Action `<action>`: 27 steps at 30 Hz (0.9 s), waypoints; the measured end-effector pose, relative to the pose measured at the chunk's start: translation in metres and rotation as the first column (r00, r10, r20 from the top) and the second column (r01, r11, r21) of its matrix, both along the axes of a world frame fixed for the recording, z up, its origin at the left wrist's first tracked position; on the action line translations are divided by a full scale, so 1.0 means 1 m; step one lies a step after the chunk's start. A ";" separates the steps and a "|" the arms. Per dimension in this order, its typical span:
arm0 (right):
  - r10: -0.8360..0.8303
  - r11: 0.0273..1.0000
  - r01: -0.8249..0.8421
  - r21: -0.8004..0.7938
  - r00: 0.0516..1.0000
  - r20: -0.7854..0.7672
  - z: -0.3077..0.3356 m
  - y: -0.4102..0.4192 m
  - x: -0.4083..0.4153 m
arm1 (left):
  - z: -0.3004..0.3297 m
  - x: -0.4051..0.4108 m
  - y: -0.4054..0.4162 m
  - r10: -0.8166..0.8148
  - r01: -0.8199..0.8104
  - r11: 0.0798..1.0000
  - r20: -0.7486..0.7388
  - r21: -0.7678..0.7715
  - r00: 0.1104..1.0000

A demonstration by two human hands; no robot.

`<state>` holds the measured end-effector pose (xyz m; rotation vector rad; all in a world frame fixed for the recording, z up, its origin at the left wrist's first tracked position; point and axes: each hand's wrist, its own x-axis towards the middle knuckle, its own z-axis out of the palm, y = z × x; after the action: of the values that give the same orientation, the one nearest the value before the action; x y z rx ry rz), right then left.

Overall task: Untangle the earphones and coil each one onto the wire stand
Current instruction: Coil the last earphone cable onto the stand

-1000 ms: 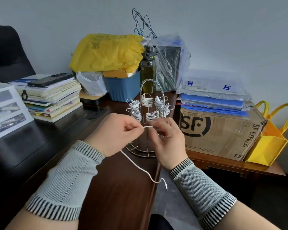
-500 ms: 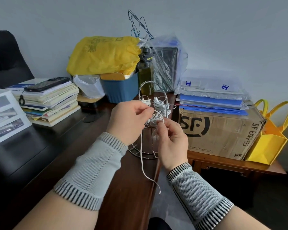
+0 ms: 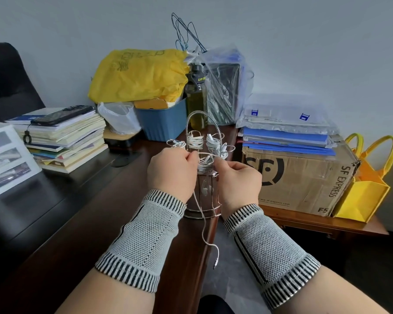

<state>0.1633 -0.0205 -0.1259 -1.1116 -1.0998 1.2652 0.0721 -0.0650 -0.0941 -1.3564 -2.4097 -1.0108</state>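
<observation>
A metal wire stand [image 3: 202,123] stands on the dark wooden desk [image 3: 100,223], with several white earphones coiled [image 3: 194,141] on its arms. My left hand [image 3: 171,172] and my right hand [image 3: 237,183] meet in front of the stand, each pinching a white earphone cable [image 3: 203,225] at a front arm. A loop of that cable arches between my fingertips. The rest of the cable hangs down past the desk edge, ending in its jack plug [image 3: 216,262]. An earbud [image 3: 205,189] dangles inside the stand between my wrists.
A stack of books with a phone [image 3: 61,114] on top lies at left. Behind the stand are a blue bin [image 3: 161,123], a yellow bag [image 3: 138,75] and a green bottle [image 3: 196,96]. A cardboard box [image 3: 304,180] and yellow tote [image 3: 363,189] sit at right.
Both hands rose from in front of the stand's base up to its front arm. The cable, stretched sideways before, now hangs straight down with less slack and its plug higher.
</observation>
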 end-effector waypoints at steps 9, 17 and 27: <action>0.006 0.992 -0.019 -0.128 0.995 -0.102 0.008 -0.004 0.000 | -0.006 -0.006 -0.009 -0.063 0.052 0.997 0.205 0.060 0.977; -0.007 1.000 0.006 -0.029 1.000 -0.010 0.002 -0.004 -0.001 | -0.017 -0.003 -0.020 -0.225 0.098 0.967 0.611 0.235 0.759; -0.033 0.912 -0.101 0.397 0.948 0.317 -0.014 -0.012 0.004 | -0.027 -0.001 -0.029 -0.259 0.107 0.955 0.604 0.276 0.753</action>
<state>0.1678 -0.0324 -0.1395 -0.9913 -1.5526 0.8370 0.0714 -0.0935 -0.1214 -1.3379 -2.4887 -2.0192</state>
